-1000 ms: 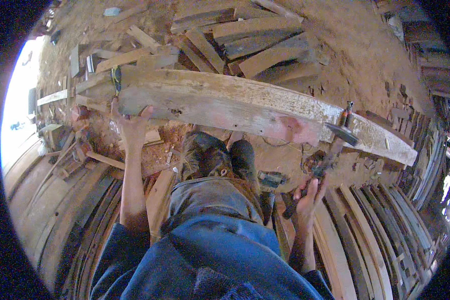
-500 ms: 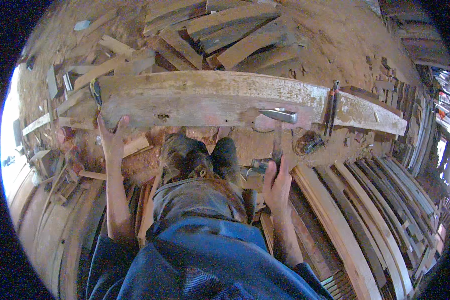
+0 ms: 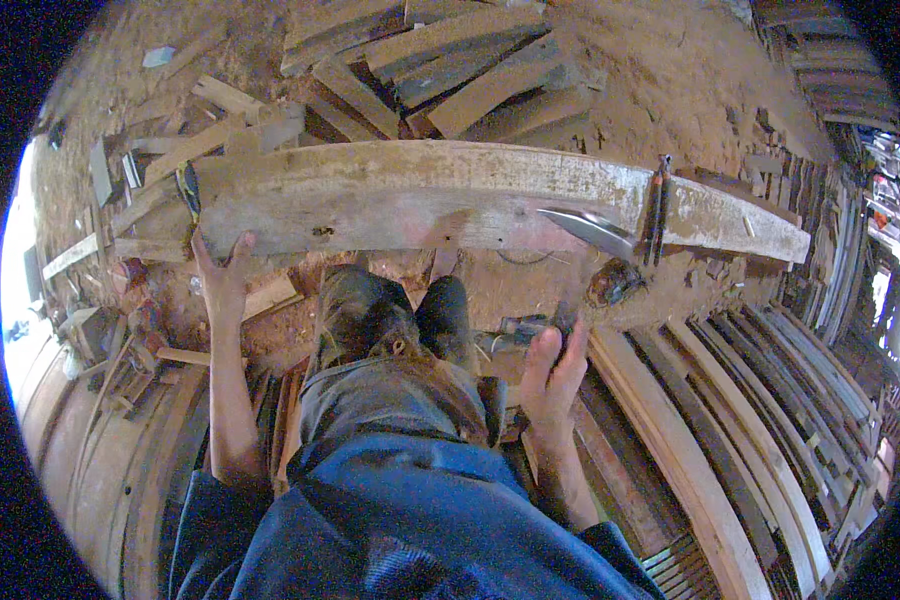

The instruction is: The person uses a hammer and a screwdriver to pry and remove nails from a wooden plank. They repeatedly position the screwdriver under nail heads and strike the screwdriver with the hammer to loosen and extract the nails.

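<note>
- Your brown dirt floor (image 3: 690,90) spreads out all around the long wooden beam (image 3: 370,215) in front of you.
- Across that beam, near its left end, lies a yellow-and-black tool (image 3: 187,188).
- Toward its right end you have a dark two-legged tool (image 3: 656,215), like pincers, laid crosswise.
- Beyond the beam, boards (image 3: 450,42) lie heaped on the floor.
- Farther left, a small pale-blue piece (image 3: 158,56) sits on the dirt.

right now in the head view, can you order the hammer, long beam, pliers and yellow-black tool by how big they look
1. Long beam
2. Hammer, though blurred
3. Pliers
4. Yellow-black tool
</note>
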{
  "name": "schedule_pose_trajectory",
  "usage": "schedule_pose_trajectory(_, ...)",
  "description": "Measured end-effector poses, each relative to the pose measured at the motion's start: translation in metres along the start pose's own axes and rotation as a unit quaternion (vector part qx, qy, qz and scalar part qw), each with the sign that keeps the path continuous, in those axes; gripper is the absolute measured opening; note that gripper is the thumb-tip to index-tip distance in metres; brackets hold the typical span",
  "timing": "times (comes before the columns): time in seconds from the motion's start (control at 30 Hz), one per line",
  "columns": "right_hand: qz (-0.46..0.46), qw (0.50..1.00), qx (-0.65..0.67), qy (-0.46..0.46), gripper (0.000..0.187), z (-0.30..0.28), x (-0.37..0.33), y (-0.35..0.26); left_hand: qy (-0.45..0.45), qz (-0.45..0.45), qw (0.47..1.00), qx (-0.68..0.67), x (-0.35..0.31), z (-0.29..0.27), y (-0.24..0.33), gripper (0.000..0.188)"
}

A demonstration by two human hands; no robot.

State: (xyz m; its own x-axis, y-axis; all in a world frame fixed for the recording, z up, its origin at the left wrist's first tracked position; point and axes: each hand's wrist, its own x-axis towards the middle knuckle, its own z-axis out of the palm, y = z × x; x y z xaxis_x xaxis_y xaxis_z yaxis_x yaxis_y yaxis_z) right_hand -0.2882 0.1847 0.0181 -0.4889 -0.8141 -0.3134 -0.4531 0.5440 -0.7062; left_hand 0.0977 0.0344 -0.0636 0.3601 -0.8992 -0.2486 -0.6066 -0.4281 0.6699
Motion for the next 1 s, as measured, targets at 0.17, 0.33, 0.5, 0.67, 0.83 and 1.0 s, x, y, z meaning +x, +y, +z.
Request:
schedule_pose_trajectory(0.17, -0.034, 0.992, -0.120, -0.032, 0.047, 0.001, -0.001, -0.001, 0.038, 0.008, 0.999, 0.012, 0.000, 0.003, -0.004, 0.088)
schedule_pose_trajectory(0.33, -0.078, 0.996, -0.019, 0.040, 0.049, 0.006, 0.001, 0.003, 0.007, 0.012, 1.000, -0.020, -0.001, 0.001, -0.006, 0.085)
schedule_pose_trajectory(0.5, 0.012, 0.995, -0.091, -0.036, 0.050, 0.004, -0.002, 0.004, -0.012, 0.053, 0.998, -0.033, 0.016, -0.015, -0.016, 0.070)
schedule_pose_trajectory(0.67, -0.072, 0.993, 0.028, 0.090, 0.045, -0.003, -0.012, 0.001, 0.082, -0.006, 0.997, 0.007, 0.067, -0.034, -0.038, 0.057)
schedule_pose_trajectory(0.83, -0.062, 0.990, 0.050, 0.114, 0.024, -0.004, -0.012, 0.005, 0.140, 0.199, 0.926, 0.288, 0.122, -0.023, -0.066, 0.045)
schedule_pose_trajectory(1.0, -0.044, 0.993, 0.016, 0.107, 0.033, 0.001, -0.015, 0.012, 0.210, 0.354, 0.869, 0.273, 0.142, -0.016, -0.103, 0.052)
